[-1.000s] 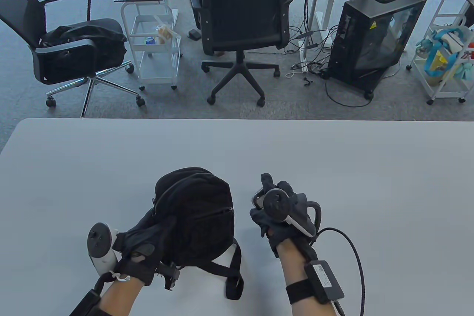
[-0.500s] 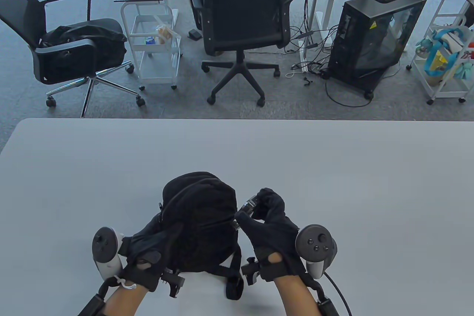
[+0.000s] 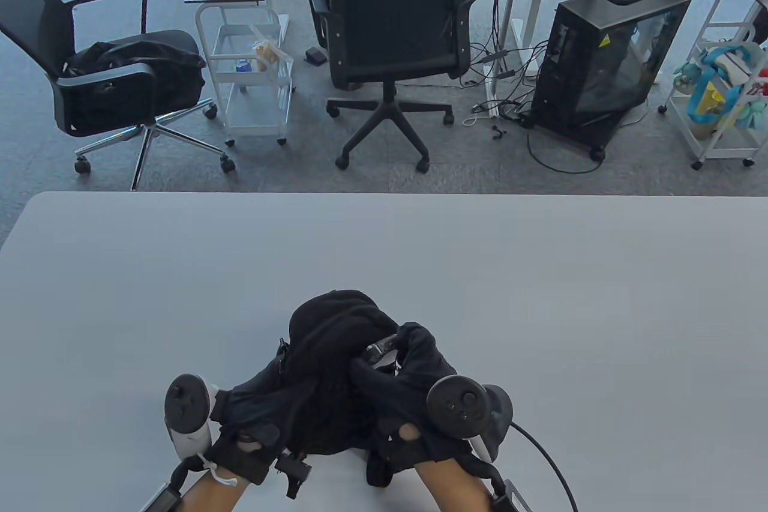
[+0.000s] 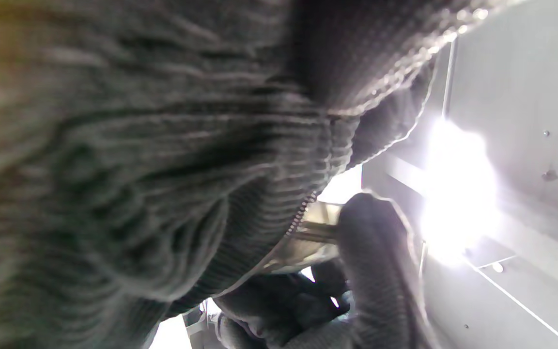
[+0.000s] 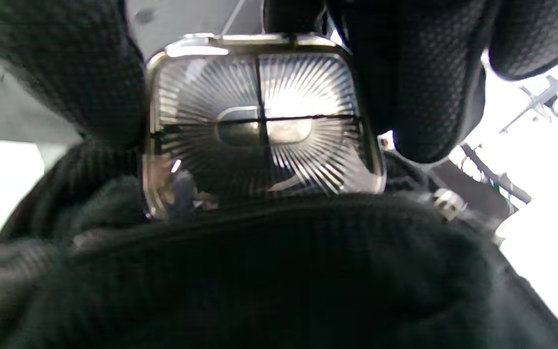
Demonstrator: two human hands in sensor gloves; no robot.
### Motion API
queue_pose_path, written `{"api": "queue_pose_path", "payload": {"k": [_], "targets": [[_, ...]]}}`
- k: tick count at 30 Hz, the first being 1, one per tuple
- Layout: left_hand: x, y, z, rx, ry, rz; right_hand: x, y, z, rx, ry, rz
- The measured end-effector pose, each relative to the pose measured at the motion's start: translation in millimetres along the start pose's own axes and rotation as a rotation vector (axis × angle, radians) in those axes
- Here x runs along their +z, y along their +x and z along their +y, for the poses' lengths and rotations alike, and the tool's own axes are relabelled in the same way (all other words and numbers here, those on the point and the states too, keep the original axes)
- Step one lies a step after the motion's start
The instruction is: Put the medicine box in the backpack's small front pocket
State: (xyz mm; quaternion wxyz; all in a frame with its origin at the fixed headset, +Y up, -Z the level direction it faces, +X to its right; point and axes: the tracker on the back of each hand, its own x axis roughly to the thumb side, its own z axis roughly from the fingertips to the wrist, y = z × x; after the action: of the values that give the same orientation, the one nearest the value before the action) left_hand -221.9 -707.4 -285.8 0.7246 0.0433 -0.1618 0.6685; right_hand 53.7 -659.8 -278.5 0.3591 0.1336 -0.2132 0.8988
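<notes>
The black backpack point(image 3: 336, 320) lies on the grey table point(image 3: 540, 296) near the front edge. My left hand point(image 3: 300, 386) grips its lower left side and holds the fabric up. My right hand point(image 3: 387, 356) pinches the medicine box point(image 3: 380, 349), a small clear square case with a ribbed silver face, at the pocket's zipper opening. In the right wrist view the box point(image 5: 264, 126) sits between thumb and fingers point(image 5: 419, 87), its lower edge behind the pocket's fabric lip point(image 5: 279, 271). In the left wrist view the backpack fabric point(image 4: 138, 145) fills the frame, with the box point(image 4: 315, 232) at the zipper.
The backpack's strap point(image 3: 379, 467) trails toward the table's front edge. A cable point(image 3: 540, 452) runs from my right wrist. Beyond the table's far edge stand office chairs point(image 3: 390, 26), a white cart point(image 3: 252, 74) and a computer case point(image 3: 606, 62).
My right hand has carried the box left from beside the backpack to the pocket opening. My left hand and the backpack have shifted right and toward me.
</notes>
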Motion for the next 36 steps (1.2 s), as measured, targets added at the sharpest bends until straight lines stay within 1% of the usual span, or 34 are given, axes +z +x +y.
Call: {"api": "queue_pose_path", "payload": {"k": [2, 4, 5, 7, 9, 10, 12, 14, 17, 18, 19, 21, 22, 24, 26, 28, 30, 32, 33, 35, 36], "targets": [[0, 0, 0, 0.003, 0.008, 0.004, -1, 8, 0, 0.187, 0.039, -0.054], [0, 0, 0, 0.004, 0.011, 0.004, 0, 12, 2, 0.225, 0.053, -0.089], [0, 0, 0, 0.003, 0.012, 0.004, 1, 14, 3, 0.200, 0.045, -0.091], [1, 0, 1, 0.001, 0.019, 0.002, 2, 14, 5, 0.071, 0.080, -0.058], [1, 1, 2, 0.003, 0.032, -0.002, 3, 15, 7, -0.011, 0.088, -0.044], [1, 0, 3, 0.013, 0.038, 0.000, 3, 16, 8, -0.002, 0.094, -0.046], [1, 0, 3, 0.036, 0.038, 0.008, 3, 18, 10, 0.067, 0.152, -0.050], [1, -1, 4, 0.069, 0.050, 0.011, 4, 19, 14, 0.088, 0.188, -0.056], [2, -2, 6, 0.097, 0.071, 0.017, 3, 19, 16, 0.052, 0.209, -0.071], [2, -3, 8, 0.083, 0.067, 0.023, 2, 17, 14, 0.049, 0.202, -0.082], [2, -4, 9, 0.084, 0.070, 0.023, 2, 16, 12, 0.034, 0.174, -0.084], [0, -6, 13, 0.146, 0.090, 0.034, 0, 5, 7, -0.044, 0.095, -0.068], [0, -6, 15, 0.164, 0.093, 0.035, -1, 0, 5, -0.076, 0.086, -0.046], [-1, -7, 20, 0.186, 0.096, 0.033, -3, -18, 4, -0.174, 0.086, 0.052], [-2, -7, 23, 0.212, 0.098, 0.029, -4, -38, 7, -0.300, 0.104, 0.149], [-4, -7, 24, 0.279, 0.079, 0.018, -2, -60, 15, -0.460, 0.165, 0.272], [-6, -7, 24, 0.351, 0.039, 0.001, 1, -79, 27, -0.656, 0.276, 0.390], [-8, -7, 23, 0.412, -0.007, -0.014, 5, -89, 40, -0.834, 0.366, 0.461], [-9, -7, 23, 0.433, -0.021, -0.017, 6, -91, 44, -0.896, 0.398, 0.473], [-10, -7, 21, 0.489, -0.055, -0.024, 10, -92, 56, -1.035, 0.516, 0.481], [-10, -7, 21, 0.505, -0.061, -0.029, 12, -90, 61, -1.102, 0.592, 0.479]]}}
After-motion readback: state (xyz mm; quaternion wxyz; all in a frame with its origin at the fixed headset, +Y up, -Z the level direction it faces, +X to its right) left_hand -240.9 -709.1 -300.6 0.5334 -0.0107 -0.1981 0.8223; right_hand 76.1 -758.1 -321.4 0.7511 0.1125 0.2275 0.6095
